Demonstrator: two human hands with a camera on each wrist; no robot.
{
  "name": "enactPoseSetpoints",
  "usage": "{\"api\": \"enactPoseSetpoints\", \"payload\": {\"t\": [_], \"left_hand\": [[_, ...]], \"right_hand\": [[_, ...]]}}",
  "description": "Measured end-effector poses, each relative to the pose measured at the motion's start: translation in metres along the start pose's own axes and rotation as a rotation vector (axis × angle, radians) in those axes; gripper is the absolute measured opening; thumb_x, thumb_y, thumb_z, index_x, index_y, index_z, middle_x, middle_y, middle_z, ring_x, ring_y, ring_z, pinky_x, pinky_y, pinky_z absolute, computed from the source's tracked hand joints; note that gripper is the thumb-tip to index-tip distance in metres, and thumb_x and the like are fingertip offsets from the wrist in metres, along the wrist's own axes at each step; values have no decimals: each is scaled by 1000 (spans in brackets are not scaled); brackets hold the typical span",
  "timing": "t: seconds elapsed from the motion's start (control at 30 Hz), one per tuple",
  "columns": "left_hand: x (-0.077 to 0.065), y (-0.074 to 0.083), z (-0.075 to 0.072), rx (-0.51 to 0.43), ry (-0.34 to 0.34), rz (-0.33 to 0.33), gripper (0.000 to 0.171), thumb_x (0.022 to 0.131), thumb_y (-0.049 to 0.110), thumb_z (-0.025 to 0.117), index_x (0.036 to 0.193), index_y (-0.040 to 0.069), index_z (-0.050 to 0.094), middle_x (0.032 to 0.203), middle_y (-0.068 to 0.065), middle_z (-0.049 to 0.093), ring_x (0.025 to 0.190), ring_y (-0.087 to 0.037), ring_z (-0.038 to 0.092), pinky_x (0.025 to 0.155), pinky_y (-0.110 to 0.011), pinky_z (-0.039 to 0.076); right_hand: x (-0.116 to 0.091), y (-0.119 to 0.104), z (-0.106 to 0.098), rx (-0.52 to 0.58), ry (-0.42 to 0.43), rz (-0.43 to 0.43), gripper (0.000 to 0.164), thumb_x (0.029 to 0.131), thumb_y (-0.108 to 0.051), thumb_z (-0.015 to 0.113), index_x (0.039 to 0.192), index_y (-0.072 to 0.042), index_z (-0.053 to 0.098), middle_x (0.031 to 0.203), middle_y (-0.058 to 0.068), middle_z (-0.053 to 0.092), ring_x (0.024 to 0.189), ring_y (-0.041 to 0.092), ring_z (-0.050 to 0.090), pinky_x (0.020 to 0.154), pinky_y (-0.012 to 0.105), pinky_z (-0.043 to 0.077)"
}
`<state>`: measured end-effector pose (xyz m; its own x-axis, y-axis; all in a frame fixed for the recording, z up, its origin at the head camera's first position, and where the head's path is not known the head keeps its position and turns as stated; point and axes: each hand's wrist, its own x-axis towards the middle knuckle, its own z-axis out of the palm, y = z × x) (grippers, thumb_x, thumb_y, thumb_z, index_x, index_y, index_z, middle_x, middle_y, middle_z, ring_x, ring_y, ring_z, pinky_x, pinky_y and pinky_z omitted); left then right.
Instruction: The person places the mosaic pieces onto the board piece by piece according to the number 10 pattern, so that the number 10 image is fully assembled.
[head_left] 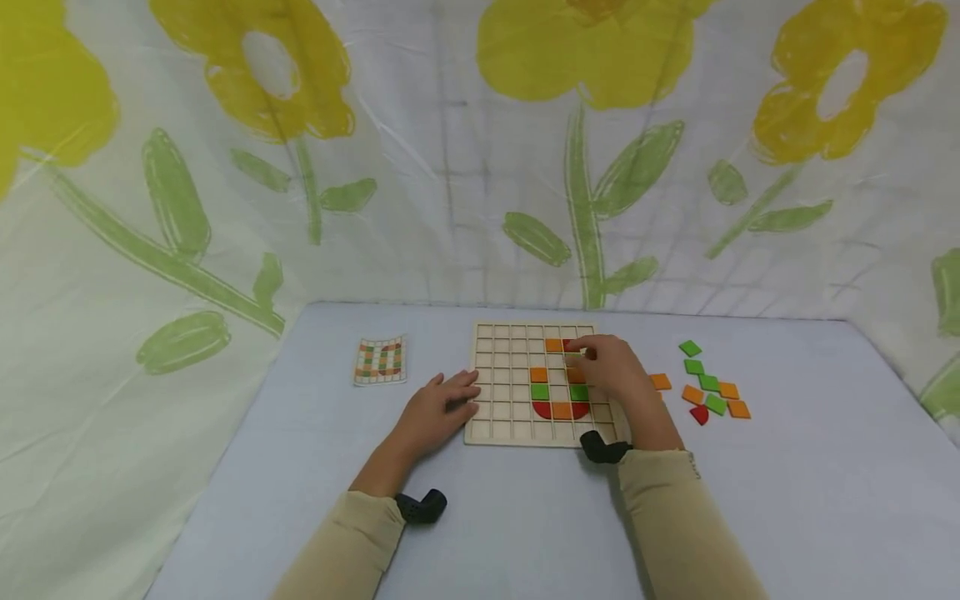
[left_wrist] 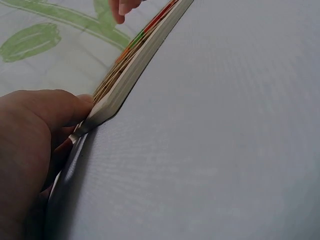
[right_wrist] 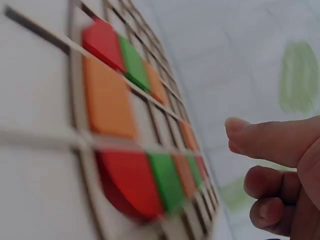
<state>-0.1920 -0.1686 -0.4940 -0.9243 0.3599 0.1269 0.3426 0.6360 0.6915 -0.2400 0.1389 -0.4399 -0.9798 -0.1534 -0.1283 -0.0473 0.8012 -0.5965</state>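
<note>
White backdrop (head_left: 465, 225) with yellow flowers and green leaves behind; pale desk (head_left: 510, 517) below. Beige sleeves (head_left: 682, 525) on both arms. Wooden grid board (head_left: 502, 429) mid-desk, flat. Left hand (head_left: 433, 417) at its left edge: fingers relaxed, nearly straight, thumb resting on the rim, no tile held. Right hand (head_left: 618, 367) above the board's right side: thumb and index tips close together, other fingers curled; no piece visible between them, can't tell if one is held. Patterned card (head_left: 380, 361) lies left of board, well apart. Black wrist device (head_left: 423, 507) on each wrist.

Tiles on board: right column reads red, green, orange, green, red from near to far; parallel column left of it has red, green, orange; one orange tile (head_left: 562, 410) joins the near ends, another sits beside the far red. Loose tiles (head_left: 708, 382) right of board: four green, several orange, one rounded red piece (head_left: 699, 414).
</note>
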Motion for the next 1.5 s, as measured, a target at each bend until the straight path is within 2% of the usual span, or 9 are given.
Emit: {"api": "enactPoseSetpoints", "payload": {"t": [0.2, 0.33, 0.47, 0.6, 0.7, 0.8, 1.1, 1.27, 1.5], "left_hand": [[-2, -4, -2, 18, 5, -25, 33, 96, 26, 65, 126, 13, 68, 147, 8, 51, 140, -14, 44, 125, -38, 20], [-3, -6, -3, 21, 9, -32, 33, 96, 27, 65, 126, 12, 68, 147, 7, 50, 140, -14, 44, 125, -39, 20], [-5, -9, -3, 12, 12, -35, 34, 96, 27, 64, 127, 13, 68, 147, 7, 50, 140, -14, 44, 125, -39, 20], [-6, -10, -2, 8, 16, -31, 34, 96, 26, 65, 127, 13, 68, 147, 7, 51, 139, -14, 44, 125, -40, 20], [-7, -9, -2, 3, 12, -32, 34, 96, 26, 65, 127, 12, 68, 147, 7, 51, 139, -15, 44, 125, -40, 20], [-7, -8, -2, -1, 5, -39, 34, 96, 26, 65, 127, 13, 68, 147, 8, 50, 140, -14, 44, 125, -39, 20], [-4, -4, -1, -7, -10, -30, 34, 96, 26, 64, 127, 12, 67, 148, 7, 50, 140, -14, 43, 125, -38, 19], [-3, -3, -1, 3, -5, -26, 34, 96, 26, 64, 127, 12, 68, 148, 7, 50, 140, -15, 43, 125, -39, 19], [0, 0, 1, 12, -13, -27, 35, 97, 29, 63, 128, 14, 67, 148, 9, 48, 141, -13, 42, 125, -38, 19]], "right_hand": [[-10, 35, -34, 48, 85, 110, 43, 99, -32, 59, 136, -10, 58, 116, 18, 59, 90, 30, 54, 66, 34, 49], [-17, 55, -49, 65, 176, 177, 48, 100, -31, 56, 141, -6, 53, 135, 26, 50, 116, 44, 50, 87, 52, 51], [-21, 72, -57, 68, 222, 275, 59, 99, -31, 55, 149, -4, 39, 153, 32, 27, 137, 57, 23, 108, 66, 35], [-20, 88, -59, -12, 154, 288, 69, 98, -31, 55, 152, 2, 27, 158, 33, 15, 143, 57, 8, 112, 76, 12], [-19, 95, -56, -33, 93, 292, 69, 98, -31, 53, 151, 4, 27, 157, 33, 16, 144, 55, 6, 111, 79, 1], [-18, 97, -51, -9, 102, 282, 60, 97, -26, 53, 147, 4, 37, 154, 32, 28, 143, 55, 17, 113, 76, -1], [-12, 92, -39, 29, 182, 221, 35, 92, -11, 60, 125, 0, 65, 136, 30, 53, 134, 51, 36, 117, 67, 15], [-12, 86, -38, 45, 166, 202, 39, 92, -14, 64, 129, -2, 63, 140, 28, 50, 135, 49, 36, 114, 63, 28], [-16, 86, -39, -98, 170, 167, 47, 94, -27, 65, 131, 1, 60, 140, 33, 44, 127, 60, 33, 108, 65, 33]]}}
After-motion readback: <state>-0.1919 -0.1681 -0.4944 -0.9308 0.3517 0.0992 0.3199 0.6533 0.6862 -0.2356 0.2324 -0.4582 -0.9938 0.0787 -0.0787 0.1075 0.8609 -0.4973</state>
